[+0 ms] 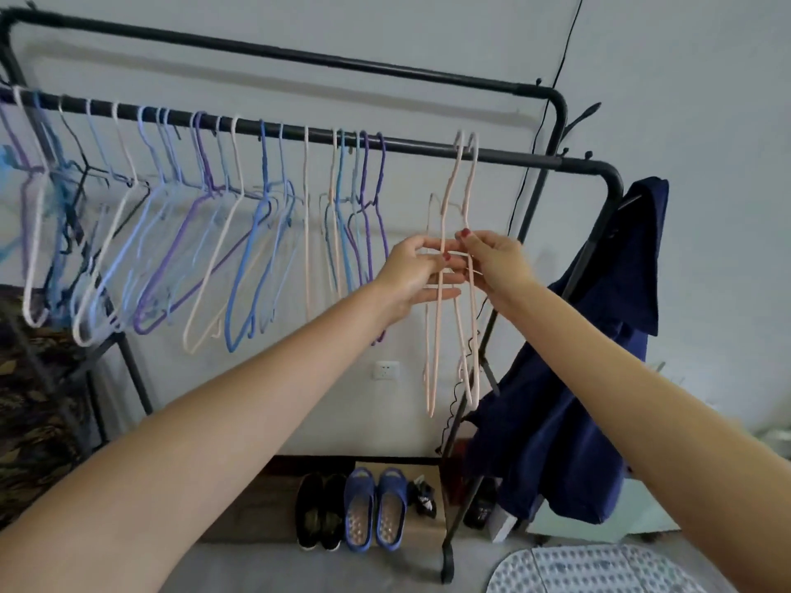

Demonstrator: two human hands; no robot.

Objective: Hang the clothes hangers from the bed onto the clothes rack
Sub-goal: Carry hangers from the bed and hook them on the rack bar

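A black metal clothes rack spans the view, its lower bar carrying several hangers in purple, blue, white and pink. At the right end of that bar, pale pink hangers hang by their hooks, with one more hook lower and off the bar. My left hand grips the pink hangers from the left at mid-height. My right hand pinches the same bundle from the right. The bed is out of view.
A dark blue garment drapes over the rack's right end. Black shoes and blue slippers sit on the floor under the rack. A wall socket is behind. A patterned pad lies at the bottom right.
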